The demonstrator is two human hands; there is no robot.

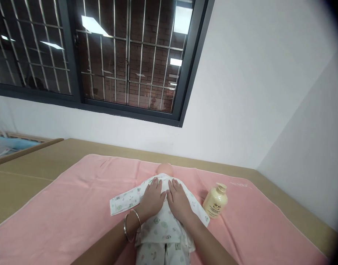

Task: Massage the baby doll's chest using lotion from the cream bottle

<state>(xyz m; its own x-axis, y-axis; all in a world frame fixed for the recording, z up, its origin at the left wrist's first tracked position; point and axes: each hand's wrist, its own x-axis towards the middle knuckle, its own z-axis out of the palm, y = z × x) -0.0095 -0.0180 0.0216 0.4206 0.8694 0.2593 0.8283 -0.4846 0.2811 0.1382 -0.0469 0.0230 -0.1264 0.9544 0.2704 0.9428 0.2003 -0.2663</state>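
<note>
A baby doll [165, 169] lies on its back or front, I cannot tell which, dressed in a white patterned top [165, 224] and matching trousers [151, 254]. My left hand [152, 198] rests flat on the upper part of the top, fingers stretched out toward the head. Beside it my right hand [178, 200] lies the same way, also open, the two thumbs close together. Neither hand holds anything. The top's left sleeve [125, 201] spreads out sideways. Two bangles circle my left wrist.
Under the doll is a pink mat [83, 206] on a wooden table [28, 184]. A cream pump bottle [215, 200] stands right of the doll, close to a sleeve. Behind are a white wall [235, 92] and a barred window [130, 55]. A wooden-edged bin [17, 147] sits at far left.
</note>
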